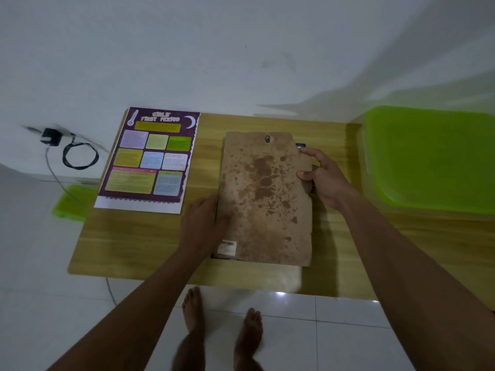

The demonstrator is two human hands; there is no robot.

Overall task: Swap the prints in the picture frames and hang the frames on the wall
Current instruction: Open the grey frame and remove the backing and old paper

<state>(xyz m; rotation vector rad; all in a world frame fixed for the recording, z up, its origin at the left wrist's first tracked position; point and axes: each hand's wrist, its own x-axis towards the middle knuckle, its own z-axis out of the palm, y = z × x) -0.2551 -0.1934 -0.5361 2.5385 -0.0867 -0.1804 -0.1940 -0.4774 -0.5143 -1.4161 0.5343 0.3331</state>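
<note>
"Where was the backing board (265, 199)?"

"Flat in the middle of the table (128, 242), stained brown side up. Its hanging hole (267, 139) was at the far end and a barcode sticker (227, 247) at the near left corner. A black frame (300, 145) showed under it only as slivers, at the far right corner and along the near edge."

"And your hands?"

"My right hand (325, 178) gripped the board's right edge, thumb on top and fingers curled over the rim. My left hand (203, 226) lay against the left edge, fingers close together. It was too blurred for me to tell whether they hooked under."

"The print?"

"The purple print (150, 159) lay flat at the table's far left, well apart from the board. A green lid (434, 159) sat off to the right."
</note>
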